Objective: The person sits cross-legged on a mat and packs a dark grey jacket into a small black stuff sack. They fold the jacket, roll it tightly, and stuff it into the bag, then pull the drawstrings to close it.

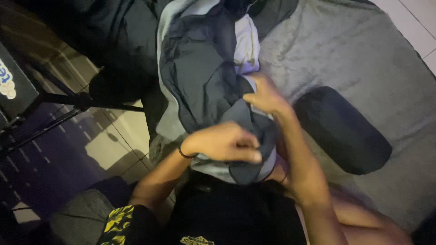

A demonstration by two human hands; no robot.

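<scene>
My left hand (225,143) is closed around a fold of a dark grey-blue garment (204,77) just above my lap. My right hand (265,96) grips the same garment a little higher, fingers pinched on the cloth. The garment drapes from the top of the view down to my hands, and a pale lilac piece of cloth (247,45) shows among its folds. A thin black band sits on my left wrist. I wear a black shirt.
A grey blanket (354,54) covers the bed to the right, with a dark rounded cushion (343,129) lying on it. A black stand with thin legs (68,102) rises at the left over a tiled floor (109,140). More dark clothes hang at the upper left.
</scene>
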